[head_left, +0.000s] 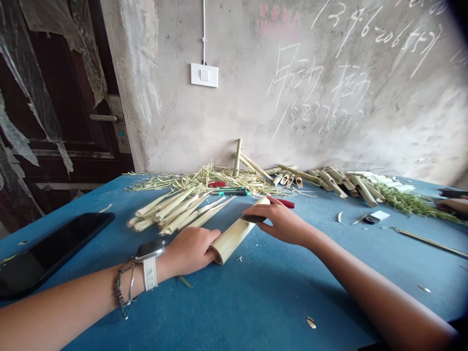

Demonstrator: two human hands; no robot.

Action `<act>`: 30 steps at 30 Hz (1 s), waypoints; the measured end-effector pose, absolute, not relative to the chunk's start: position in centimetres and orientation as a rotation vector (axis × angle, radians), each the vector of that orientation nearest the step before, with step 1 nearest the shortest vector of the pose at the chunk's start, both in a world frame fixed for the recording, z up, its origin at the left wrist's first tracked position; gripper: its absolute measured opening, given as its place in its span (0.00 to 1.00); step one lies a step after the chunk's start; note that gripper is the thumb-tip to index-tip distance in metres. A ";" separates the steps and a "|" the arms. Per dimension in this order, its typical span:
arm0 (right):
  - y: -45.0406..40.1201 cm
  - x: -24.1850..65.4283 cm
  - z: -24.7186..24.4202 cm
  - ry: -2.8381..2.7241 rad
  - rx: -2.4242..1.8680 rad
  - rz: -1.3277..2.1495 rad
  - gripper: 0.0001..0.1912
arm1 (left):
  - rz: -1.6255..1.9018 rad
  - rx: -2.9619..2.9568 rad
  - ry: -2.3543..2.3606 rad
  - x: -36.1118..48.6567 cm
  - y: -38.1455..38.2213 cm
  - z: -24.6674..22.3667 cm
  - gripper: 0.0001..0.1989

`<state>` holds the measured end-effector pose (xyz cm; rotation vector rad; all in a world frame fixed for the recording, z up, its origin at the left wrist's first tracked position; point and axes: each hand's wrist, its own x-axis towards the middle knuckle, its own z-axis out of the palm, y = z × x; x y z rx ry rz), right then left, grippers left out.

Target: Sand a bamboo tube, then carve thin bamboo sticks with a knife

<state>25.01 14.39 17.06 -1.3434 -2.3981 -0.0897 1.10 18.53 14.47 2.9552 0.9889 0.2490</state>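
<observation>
A pale, split-looking bamboo piece [237,239] lies aslant on the blue table, its hollow end towards me. My left hand [193,248] grips that near end, fingers partly tucked inside the hollow. Over the far part, my right hand [281,222] pinches a dark flat piece [254,219] against the bamboo's surface. Just behind the right knuckles a red handle [285,203] shows; whether it joins the dark piece I cannot tell. Left of the bamboo, several pale peeled stalks [175,212] lie in a bundle.
Shavings [175,178], teal-and-black cutters [234,191] and an upright bamboo stick [237,158] are at the back. Cut bamboo tubes [331,183] and green strips [405,200] lie right. A black phone [54,248] rests left. Another person's hand [458,205] shows at the right edge.
</observation>
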 end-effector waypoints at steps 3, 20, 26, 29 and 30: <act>13.7 24.3 17.4 -2.563 -1.085 0.148 0.26 | 0.260 2.935 0.958 1.1 18.6 14.3 0.05; 14.3 24.9 17.1 -2.514 -1.072 0.221 0.24 | 0.243 2.925 0.959 1.2 18.6 14.4 0.07; 14.0 24.5 17.1 -2.491 -1.111 0.174 0.23 | 0.266 2.932 0.941 1.1 18.7 14.3 0.06; 13.5 23.8 17.2 -2.568 -1.018 0.316 0.26 | 0.270 2.901 0.896 1.1 18.8 14.3 0.07; 13.5 23.7 17.2 -2.573 -1.026 0.305 0.26 | 0.273 2.900 0.892 1.1 18.8 14.2 0.07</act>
